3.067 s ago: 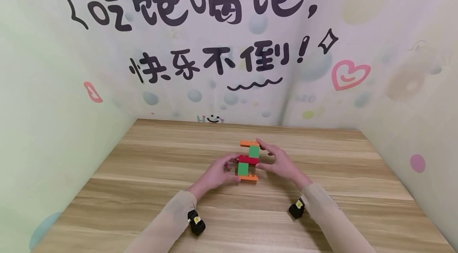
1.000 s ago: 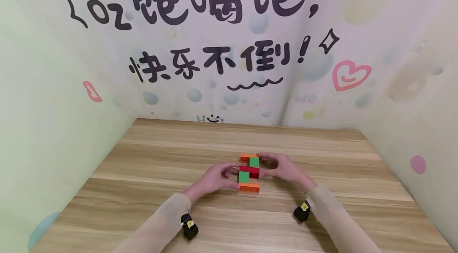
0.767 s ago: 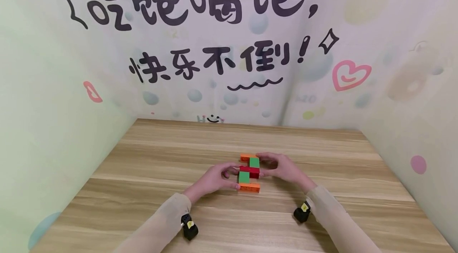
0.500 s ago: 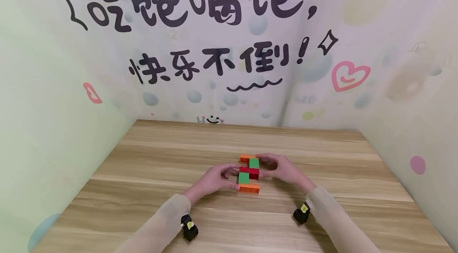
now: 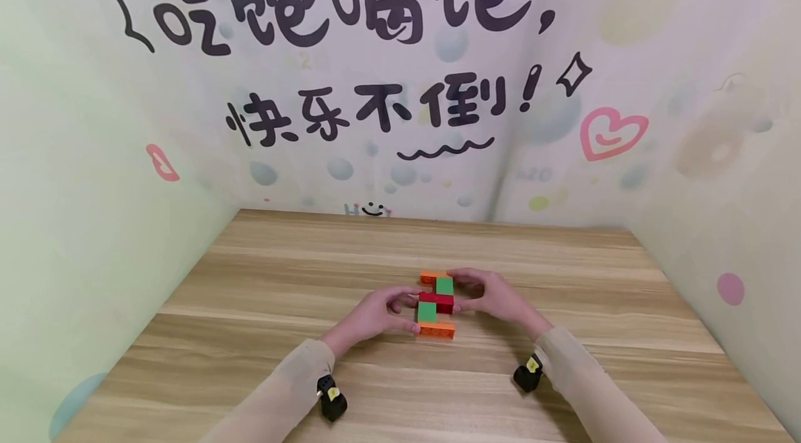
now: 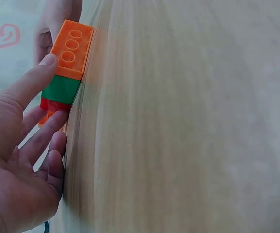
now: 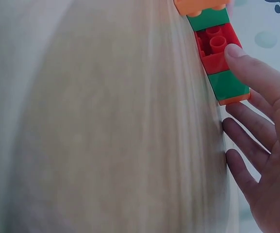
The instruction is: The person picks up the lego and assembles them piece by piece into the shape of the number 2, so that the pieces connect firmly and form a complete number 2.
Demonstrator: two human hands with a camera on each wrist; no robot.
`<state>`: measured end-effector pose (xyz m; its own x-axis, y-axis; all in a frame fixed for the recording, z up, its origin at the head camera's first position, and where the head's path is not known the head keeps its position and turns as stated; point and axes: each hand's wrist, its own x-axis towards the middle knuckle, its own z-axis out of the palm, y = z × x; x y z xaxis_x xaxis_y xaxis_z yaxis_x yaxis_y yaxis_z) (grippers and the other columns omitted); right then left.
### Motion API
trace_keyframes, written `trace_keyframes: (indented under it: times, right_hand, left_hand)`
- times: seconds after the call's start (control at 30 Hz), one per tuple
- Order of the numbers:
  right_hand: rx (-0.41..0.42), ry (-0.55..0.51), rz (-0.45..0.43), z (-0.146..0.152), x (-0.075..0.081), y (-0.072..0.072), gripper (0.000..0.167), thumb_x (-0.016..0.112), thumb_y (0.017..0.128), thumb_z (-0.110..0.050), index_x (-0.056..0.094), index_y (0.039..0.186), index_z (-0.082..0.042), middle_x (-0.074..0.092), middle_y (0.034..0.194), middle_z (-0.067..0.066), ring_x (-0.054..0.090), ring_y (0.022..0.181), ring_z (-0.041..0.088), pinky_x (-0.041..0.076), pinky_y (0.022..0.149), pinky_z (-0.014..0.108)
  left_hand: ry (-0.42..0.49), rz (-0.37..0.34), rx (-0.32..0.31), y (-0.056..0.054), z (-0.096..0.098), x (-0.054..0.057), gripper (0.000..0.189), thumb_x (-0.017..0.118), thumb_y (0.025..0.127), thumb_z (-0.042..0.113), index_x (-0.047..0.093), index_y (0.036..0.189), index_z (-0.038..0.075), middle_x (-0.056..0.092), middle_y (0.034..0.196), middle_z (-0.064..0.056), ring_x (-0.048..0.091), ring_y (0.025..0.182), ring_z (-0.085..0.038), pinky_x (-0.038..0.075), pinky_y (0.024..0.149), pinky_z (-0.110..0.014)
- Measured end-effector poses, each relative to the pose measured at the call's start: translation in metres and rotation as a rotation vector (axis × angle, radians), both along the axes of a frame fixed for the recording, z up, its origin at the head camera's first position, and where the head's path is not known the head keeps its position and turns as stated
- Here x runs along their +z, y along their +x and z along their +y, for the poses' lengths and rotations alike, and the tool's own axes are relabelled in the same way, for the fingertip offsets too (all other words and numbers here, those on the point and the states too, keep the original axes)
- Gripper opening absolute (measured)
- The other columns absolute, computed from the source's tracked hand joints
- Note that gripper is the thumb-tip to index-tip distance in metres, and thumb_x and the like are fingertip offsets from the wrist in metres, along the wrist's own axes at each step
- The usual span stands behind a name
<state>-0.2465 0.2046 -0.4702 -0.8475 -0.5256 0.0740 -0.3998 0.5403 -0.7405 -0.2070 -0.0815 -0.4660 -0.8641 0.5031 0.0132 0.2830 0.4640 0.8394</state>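
Note:
A zigzag stack of joined toy building bricks lies on its side on the table. From near to far it runs orange brick (image 5: 441,331), green brick (image 5: 427,311), red brick (image 5: 438,302), green brick (image 5: 444,286), orange brick (image 5: 430,277). My left hand (image 5: 370,316) holds its left side; in the left wrist view the thumb touches the near orange brick (image 6: 72,51) and a finger reaches the red one. On the right, my right hand (image 5: 498,295) has its thumb on the red brick (image 7: 215,56), a finger at the far end; its other fingers are spread.
Wood-grain table (image 5: 281,262) surrounds the bricks. A printed fabric wall (image 5: 300,172) rises behind the table's far edge. Black wrist devices (image 5: 332,398) hang below both sleeves.
Since about three seconds ago, both hands have brought the brick stack nearer and turned it, so the near orange brick's hollow side now faces me. Over the last second everything stays still.

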Motion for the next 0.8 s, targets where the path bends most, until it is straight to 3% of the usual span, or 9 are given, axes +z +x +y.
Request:
trace_keyframes:
  times: [0.33,0.53,0.8]
  right_hand:
    - [0.0,0.002,-0.004,0.001,0.002,0.001,0.068,0.081,0.081,-0.032,0.053,0.142,-0.017,0.06,0.141,0.006,0.058,0.128,0.028,0.047,0.106,0.05]
    - [0.026,0.049,0.066,0.006,0.004,0.006,0.074,0.08,0.083,-0.028,0.046,0.147,-0.014,0.053,0.148,0.01,0.054,0.132,0.035,0.046,0.106,0.053]
    - [-0.031,0.064,0.207,0.019,0.021,0.026,0.068,0.076,0.087,-0.018,0.045,0.148,-0.012,0.048,0.151,0.012,0.045,0.138,0.038,0.044,0.106,0.058]
  left_hand:
    - [-0.021,0.001,-0.007,-0.001,0.001,0.002,0.065,0.084,0.078,0.025,0.058,0.137,0.017,0.069,0.124,-0.008,0.058,0.101,-0.022,0.047,0.087,-0.032]
    - [-0.032,-0.02,0.0,0.003,-0.004,0.008,0.072,0.084,0.079,0.027,0.052,0.142,0.012,0.065,0.132,-0.011,0.059,0.106,-0.024,0.049,0.089,-0.033]
    - [-0.046,0.093,0.029,0.007,-0.024,0.023,0.069,0.079,0.084,0.032,0.049,0.144,0.014,0.059,0.138,-0.011,0.056,0.118,-0.033,0.05,0.095,-0.047]
